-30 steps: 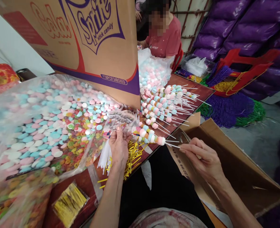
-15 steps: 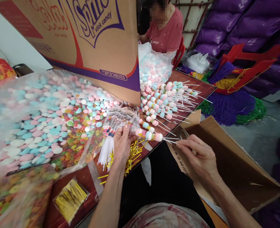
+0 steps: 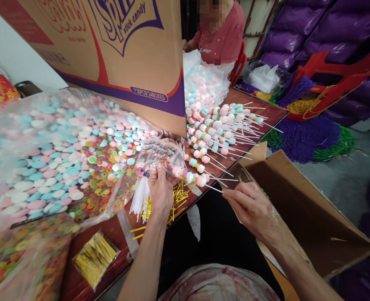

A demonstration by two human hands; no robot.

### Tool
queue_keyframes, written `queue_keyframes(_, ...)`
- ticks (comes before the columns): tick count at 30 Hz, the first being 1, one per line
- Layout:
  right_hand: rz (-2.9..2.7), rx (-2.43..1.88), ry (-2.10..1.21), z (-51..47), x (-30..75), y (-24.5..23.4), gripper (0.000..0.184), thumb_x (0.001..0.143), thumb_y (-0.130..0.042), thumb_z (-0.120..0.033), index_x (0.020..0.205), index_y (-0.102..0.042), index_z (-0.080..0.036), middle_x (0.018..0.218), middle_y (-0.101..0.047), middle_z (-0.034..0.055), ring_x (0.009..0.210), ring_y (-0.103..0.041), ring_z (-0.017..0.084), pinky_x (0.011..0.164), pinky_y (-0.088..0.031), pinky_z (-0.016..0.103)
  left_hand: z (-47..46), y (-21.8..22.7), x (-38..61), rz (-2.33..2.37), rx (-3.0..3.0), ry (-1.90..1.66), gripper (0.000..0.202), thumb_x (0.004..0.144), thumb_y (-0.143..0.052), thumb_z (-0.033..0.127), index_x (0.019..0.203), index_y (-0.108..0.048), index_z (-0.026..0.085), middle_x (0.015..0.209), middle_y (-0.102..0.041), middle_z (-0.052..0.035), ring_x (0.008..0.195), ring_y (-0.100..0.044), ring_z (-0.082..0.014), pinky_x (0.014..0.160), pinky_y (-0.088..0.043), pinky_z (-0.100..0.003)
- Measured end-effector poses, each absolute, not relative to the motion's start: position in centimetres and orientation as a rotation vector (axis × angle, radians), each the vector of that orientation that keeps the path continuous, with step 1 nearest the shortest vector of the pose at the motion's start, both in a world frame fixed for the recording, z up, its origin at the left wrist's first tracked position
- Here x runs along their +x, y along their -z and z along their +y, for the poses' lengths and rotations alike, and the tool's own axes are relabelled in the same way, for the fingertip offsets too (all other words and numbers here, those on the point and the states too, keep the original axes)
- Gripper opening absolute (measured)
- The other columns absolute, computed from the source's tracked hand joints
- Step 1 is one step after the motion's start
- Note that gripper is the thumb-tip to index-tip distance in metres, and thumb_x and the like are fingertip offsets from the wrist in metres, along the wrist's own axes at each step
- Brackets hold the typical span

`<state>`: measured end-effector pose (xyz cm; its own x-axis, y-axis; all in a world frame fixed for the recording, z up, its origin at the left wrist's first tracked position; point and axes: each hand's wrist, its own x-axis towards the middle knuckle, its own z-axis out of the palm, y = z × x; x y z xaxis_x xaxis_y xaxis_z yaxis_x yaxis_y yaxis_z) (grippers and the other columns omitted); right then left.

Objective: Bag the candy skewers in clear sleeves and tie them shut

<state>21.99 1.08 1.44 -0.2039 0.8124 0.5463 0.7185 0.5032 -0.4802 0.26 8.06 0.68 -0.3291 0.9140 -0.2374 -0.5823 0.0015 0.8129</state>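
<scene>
My left hand [image 3: 161, 191] pinches a clear printed wrapper bag [image 3: 155, 156] at the table's near edge. My right hand [image 3: 250, 205] is closed on the white sticks of a few candy skewers [image 3: 193, 177], whose pink, blue and white candy ends point into the mouth of that bag. Under my left hand lie white sticks [image 3: 140, 197] and gold twist ties [image 3: 175, 200].
A big clear bag of pastel candy discs [image 3: 56, 146] fills the left. A tall cardboard box [image 3: 116, 50] stands behind it. Several finished skewers [image 3: 219, 125] lie on the brown table. An open carton [image 3: 298, 209] sits at right. Another person [image 3: 219, 37] sits across the table.
My right hand has moved left, pushing the skewers' candy ends further toward the bag in my left hand. The view has shifted slightly down and right.
</scene>
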Motion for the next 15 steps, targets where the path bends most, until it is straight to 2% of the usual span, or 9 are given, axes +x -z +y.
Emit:
queue_keyframes(6,-1.946,-1.286,-0.305,0.79,22.56,-1.42,0.016,0.094,-0.057,-0.023,0.088,-0.072,-0.021,0.066,-0.053,0.0000,0.061,-0.047,0.014,0.063,-0.038,0.029,8.21,-0.39,0.33,1.033,0.347,-1.691,0.040,0.069,-0.080,0.049,0.084,-0.056,0.021,0.080,-0.070,0.0003,0.064,-0.066,-0.0118,0.059,-0.051,-0.022)
queue_keyframes(10,-1.920,-1.318,-0.390,0.62,22.74,-1.17,0.016,0.094,-0.057,-0.025,0.088,-0.072,-0.020,0.068,-0.053,0.0007,0.063,-0.049,0.014,0.062,-0.039,0.029,8.07,-0.18,0.48,1.037,0.340,-1.672,0.041,0.068,-0.080,0.050,0.081,-0.053,0.021,0.072,-0.068,0.0018,0.058,-0.063,-0.0110,0.056,-0.050,-0.022)
queue_keyframes(15,-1.893,-1.347,-0.510,0.95,22.44,-1.22,0.019,0.095,-0.055,-0.028,0.088,-0.071,-0.021,0.069,-0.055,0.0016,0.065,-0.052,0.015,0.062,-0.041,0.028,7.82,-0.01,0.84,1.052,0.383,-1.629,0.044,0.068,-0.079,0.053,0.083,-0.053,0.020,0.073,-0.070,0.0011,0.063,-0.068,-0.0135,0.059,-0.053,-0.024)
